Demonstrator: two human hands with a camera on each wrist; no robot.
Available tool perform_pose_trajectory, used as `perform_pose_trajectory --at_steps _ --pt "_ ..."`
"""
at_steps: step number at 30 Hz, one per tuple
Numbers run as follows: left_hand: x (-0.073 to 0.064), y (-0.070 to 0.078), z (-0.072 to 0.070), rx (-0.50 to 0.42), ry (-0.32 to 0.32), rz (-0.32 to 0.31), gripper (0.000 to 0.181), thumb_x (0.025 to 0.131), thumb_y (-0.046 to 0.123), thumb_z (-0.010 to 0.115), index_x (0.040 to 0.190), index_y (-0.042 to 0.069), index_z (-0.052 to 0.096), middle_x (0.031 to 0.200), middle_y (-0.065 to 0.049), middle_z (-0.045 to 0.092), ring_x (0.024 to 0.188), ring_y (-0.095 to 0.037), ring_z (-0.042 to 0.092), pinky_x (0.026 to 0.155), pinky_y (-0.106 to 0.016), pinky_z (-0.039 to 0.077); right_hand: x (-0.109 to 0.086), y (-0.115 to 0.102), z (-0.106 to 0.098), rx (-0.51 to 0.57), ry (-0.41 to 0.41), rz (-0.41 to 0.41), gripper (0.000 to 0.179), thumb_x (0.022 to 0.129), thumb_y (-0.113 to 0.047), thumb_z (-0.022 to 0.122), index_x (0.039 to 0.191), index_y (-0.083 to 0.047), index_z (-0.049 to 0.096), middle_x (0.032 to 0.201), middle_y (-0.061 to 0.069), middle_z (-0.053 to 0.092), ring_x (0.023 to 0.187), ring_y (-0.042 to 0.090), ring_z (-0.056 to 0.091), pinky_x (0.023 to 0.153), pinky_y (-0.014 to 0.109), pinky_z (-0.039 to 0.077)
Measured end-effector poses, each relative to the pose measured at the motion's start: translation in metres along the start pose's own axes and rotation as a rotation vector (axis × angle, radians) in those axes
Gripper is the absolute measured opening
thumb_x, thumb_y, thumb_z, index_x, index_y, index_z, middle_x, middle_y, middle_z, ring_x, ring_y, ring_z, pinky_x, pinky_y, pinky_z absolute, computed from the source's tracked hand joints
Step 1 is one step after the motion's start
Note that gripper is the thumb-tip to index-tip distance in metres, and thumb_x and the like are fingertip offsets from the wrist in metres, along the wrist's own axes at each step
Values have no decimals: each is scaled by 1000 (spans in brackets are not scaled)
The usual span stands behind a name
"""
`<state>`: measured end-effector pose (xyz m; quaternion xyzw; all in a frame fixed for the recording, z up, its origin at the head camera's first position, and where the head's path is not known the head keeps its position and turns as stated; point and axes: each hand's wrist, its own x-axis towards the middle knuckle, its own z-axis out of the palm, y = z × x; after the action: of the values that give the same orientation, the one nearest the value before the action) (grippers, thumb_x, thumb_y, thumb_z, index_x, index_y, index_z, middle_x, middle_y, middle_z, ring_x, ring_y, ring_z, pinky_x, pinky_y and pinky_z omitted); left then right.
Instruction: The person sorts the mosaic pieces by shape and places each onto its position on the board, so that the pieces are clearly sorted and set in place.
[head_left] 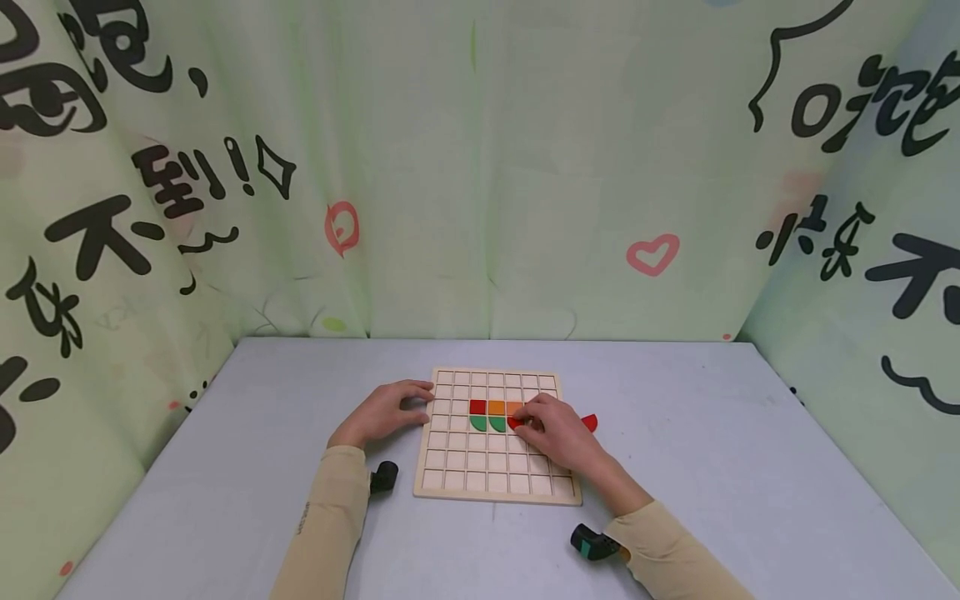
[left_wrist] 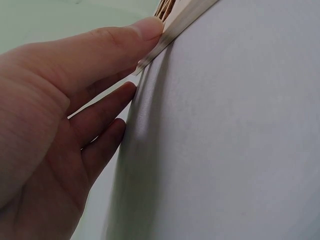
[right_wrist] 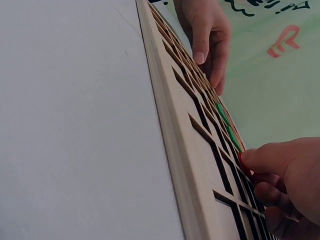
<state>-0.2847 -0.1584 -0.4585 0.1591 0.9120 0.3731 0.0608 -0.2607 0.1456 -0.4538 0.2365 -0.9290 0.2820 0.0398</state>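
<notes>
A wooden grid board (head_left: pixel 497 495) lies on the table, with square cells. In its middle sit a red square piece (head_left: pixel 477 407), orange squares (head_left: pixel 497 407) and two green quarter-round pieces (head_left: pixel 478 423). My right hand (head_left: pixel 558 429) reaches over the board and pinches a red piece (right_wrist: pixel 240 159) at the cell beside the green ones; the fingers hide much of it. My left hand (head_left: pixel 386 410) touches the board's left edge, its thumb (left_wrist: pixel 150 29) at the rim and fingers fairly straight.
Another red curved piece (head_left: pixel 590 422) lies just right of the board, partly behind my right hand. The white table (head_left: pixel 262 483) extends around the board. Printed curtains (head_left: pixel 420 167) hang along the back and both sides. Black wrist devices (head_left: pixel 592 542) sit at both sleeves.
</notes>
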Motion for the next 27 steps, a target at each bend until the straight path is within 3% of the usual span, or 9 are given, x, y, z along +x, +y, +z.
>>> perform_pose_trajectory --at_steps 27 --pt "-2 1 -1 5 -2 0 35 86 14 76 119 6 69 140 -4 55 136 -27 42 114 -42 35 -1 1 3 18 31 4 15 87 -9 73 101 -8 74 92 0 62 74 10 49 66 25 46"
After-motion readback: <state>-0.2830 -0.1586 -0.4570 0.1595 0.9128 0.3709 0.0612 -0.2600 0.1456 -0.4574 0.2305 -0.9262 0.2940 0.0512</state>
